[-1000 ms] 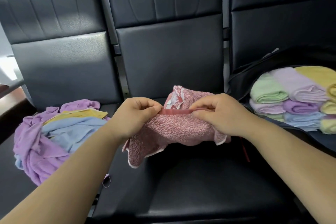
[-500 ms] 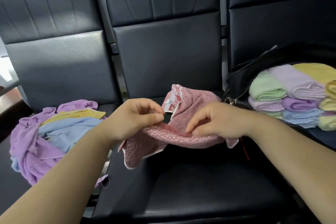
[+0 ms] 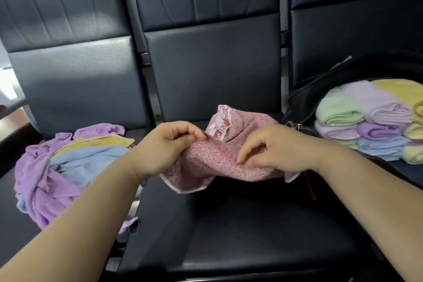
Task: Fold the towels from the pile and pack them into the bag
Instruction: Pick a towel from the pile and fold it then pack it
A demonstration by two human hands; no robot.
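Holds the towel point(image 3: 219, 162) over the bench point(image 3: 229, 231), left hand point(image 3: 164, 146) pinching its edge, yet lets the edge that was taut a second ago sag, right hand point(image 3: 272, 149) loosened on the cloth, pinch or mere touch impossible to tell. Suggests a regrip, no fold yet. Counts one towel in hand, at least three loose in the pile point(image 3: 68, 162), about ten folded in the bag point(image 3: 332, 75).

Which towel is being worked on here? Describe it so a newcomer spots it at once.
Over the seat of the middle chair, the left hand and right hand hold a crumpled towel. It is speckled pink with a white label, unlike the purple, blue and yellow pile to its left and the pastel folded towels in the bag to its right.
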